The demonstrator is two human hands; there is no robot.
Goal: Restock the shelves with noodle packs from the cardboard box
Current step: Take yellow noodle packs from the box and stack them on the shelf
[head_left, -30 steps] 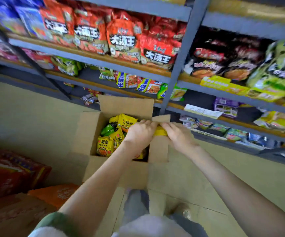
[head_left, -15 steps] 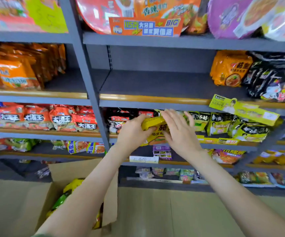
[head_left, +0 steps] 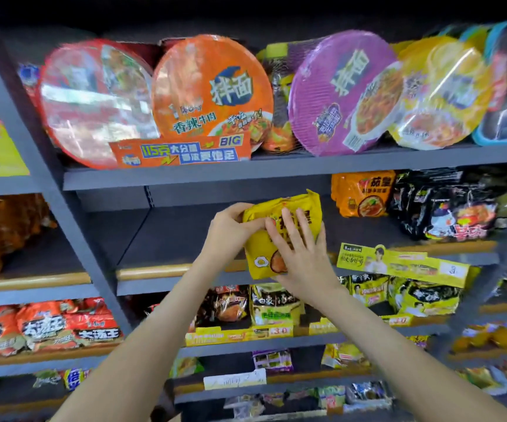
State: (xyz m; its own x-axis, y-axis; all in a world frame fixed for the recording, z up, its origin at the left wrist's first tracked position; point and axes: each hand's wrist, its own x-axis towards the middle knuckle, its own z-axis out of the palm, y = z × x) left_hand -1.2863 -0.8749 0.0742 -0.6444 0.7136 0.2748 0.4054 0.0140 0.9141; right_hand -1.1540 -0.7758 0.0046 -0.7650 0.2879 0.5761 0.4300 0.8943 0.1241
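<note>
The view has gone up from the cardboard box on the floor to the big grey shelf, and the box is out of sight now. The yellow noodle pack has come up too. Half a second ago it was lower down, and now it is at the front edge of the shelf with the bare space, a little left of the orange packs. I think it only needs a push back onto the board to be put away. Both arms reach up and forward. The left hand pinches the pack's top left corner with curled fingers. The right hand lies flat on the front of the pack, with its fingers straight and spread, pressing on it.
</note>
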